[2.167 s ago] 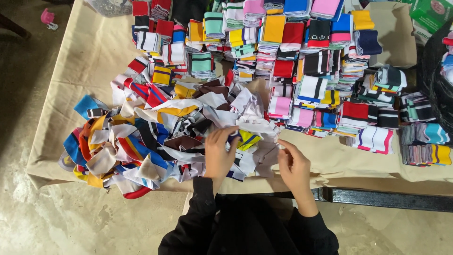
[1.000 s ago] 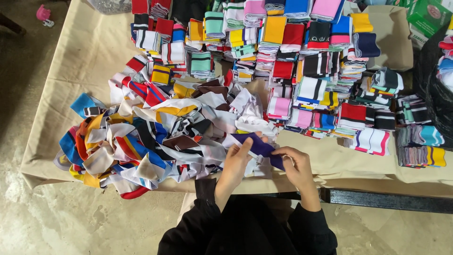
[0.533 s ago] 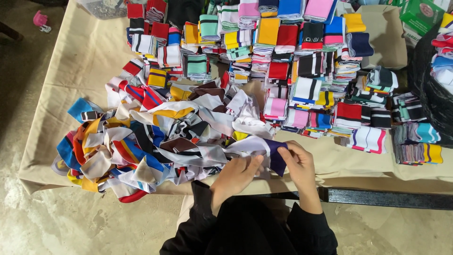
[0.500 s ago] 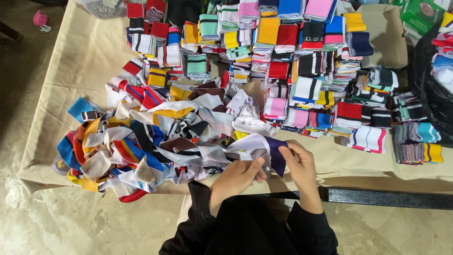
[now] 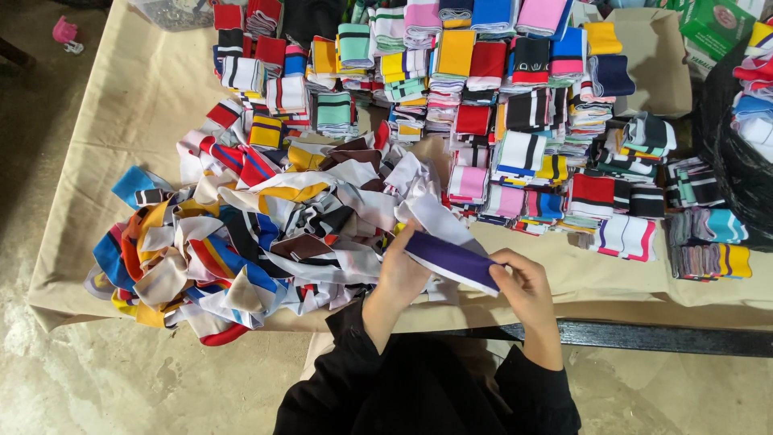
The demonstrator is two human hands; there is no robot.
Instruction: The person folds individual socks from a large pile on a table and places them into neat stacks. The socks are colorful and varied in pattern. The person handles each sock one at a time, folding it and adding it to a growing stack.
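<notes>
A purple knit band with a white edge (image 5: 449, 259) is stretched between both hands near the table's front edge. My left hand (image 5: 400, 274) grips its left end, fingers curled beside the loose heap. My right hand (image 5: 522, 283) pinches its right end. Both arms wear black sleeves. Just left of the hands lies a tangled heap of loose striped bands (image 5: 233, 242) in white, blue, orange, red and brown.
Folded stacks of coloured bands (image 5: 483, 89) fill the back and right of the beige-covered table (image 5: 129, 105). A black bag with more bands (image 5: 745, 137) stands at the right edge. A green box (image 5: 713, 24) sits at the back right. A dark bar (image 5: 660, 338) runs under the front edge.
Both hands went from digging in the heap to holding a purple band. It has been pulled out and is now stretched flat between them.
</notes>
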